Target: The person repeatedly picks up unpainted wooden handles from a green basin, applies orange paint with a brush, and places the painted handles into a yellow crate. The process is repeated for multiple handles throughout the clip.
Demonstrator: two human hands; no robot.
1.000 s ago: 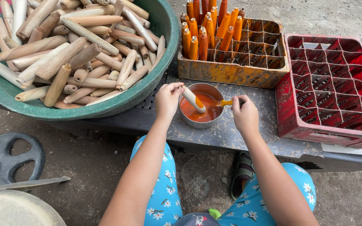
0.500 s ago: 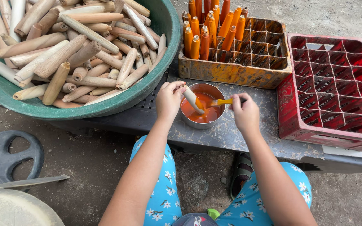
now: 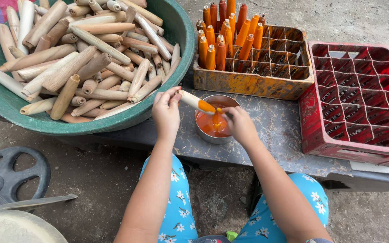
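My left hand (image 3: 166, 110) holds a pale wooden handle (image 3: 193, 101) by one end, its other end coated orange, tilted over a small metal bowl of orange paint (image 3: 212, 122). My right hand (image 3: 239, 126) holds a small brush (image 3: 217, 114) that touches the handle's painted tip above the bowl. The bowl stands on a worn grey bench (image 3: 275, 135). A big green basin (image 3: 127, 114) piled with bare wooden handles sits at the left. Behind the bowl, an orange-stained crate (image 3: 248, 83) holds several painted orange handles upright.
A red divided crate (image 3: 361, 112) stands at the right on the bench. Below left lie a black wheel (image 3: 10, 173), a metal strip and the rim of a pale tub (image 3: 14, 227). My knees in blue flowered trousers are under the bench edge, over dirt ground.
The handle has been lifted out of the paint and now tilts higher over the bowl. My right hand has shifted the brush closer to its tip.
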